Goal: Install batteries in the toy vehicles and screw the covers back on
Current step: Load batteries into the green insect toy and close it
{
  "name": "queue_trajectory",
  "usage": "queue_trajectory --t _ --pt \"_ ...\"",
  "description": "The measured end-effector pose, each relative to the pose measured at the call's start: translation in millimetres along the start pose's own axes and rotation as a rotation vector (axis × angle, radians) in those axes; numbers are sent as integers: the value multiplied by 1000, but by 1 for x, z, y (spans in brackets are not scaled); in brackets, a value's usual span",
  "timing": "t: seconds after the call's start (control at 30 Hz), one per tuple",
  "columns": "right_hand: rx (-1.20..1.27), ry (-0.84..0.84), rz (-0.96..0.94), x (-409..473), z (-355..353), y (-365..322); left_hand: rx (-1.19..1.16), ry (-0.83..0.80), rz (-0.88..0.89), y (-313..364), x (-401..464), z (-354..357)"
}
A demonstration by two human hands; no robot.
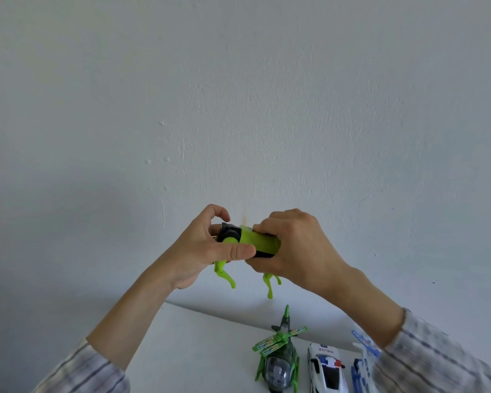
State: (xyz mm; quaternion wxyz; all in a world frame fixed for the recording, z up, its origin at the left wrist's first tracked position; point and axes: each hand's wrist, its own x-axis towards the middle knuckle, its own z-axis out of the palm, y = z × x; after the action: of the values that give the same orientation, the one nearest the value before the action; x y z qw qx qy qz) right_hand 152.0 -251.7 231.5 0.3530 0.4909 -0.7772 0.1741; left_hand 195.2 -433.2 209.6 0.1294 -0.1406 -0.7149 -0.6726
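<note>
The lime-green plastic toy with dangling legs (260, 243) was held raised before the wall, above the white table (199, 350), probably for access to its underside. It was gripped at its left end by the left hand (207, 248) and at its right end by the right hand (292, 248), both with fingers curled round it.

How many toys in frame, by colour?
Green: 2, the toy held up by the left hand and right hand, and the helicopter on the table
White: 1, the police car
Blue: 1, a toy partly hidden by the right sleeve
Total: 4
</note>
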Motion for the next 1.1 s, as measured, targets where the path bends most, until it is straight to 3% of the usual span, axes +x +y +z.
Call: queue_trajectory --t 0.17,0.23,0.3,0.37,0.43,0.5,0.57,0.7,0.8,0.9,1.1 --pt "643 -569 419 3 -22 12 74 -196 52 -10 -3 -12" --pt "911 -694 471 -2 -13 20 67 -277 53 -19 -5 -17" --pt "1000 -758 490 -9 2 22 111 -300 42 -34 -7 -20" --pt "1038 -745 576 -18 22 24 141 -213 35 -57 -9 -24" --pt "1085 -677 762 -28 52 24 104 7 9 -91 -13 -33" --pt "1104 -581 975 -39 89 23 38 234 -94 -134 -23 -45" --pt "1093 -482 1142 -49 126 21 140 371 -267 -185 -40 -54" --pt "1168 -350 1354 -65 196 23 641 173 -566 -297 -78 -59" --pt "1225 -287 1468 -75 253 28 1057 -34 -540 -355 -100 -53" --pt "1043 -229 1497 -81 296 32 1198 -5 -454 -361 -103 -45" --pt "652 -425 1465 -89 334 43 1266 56 -422 -370 -104 -46"
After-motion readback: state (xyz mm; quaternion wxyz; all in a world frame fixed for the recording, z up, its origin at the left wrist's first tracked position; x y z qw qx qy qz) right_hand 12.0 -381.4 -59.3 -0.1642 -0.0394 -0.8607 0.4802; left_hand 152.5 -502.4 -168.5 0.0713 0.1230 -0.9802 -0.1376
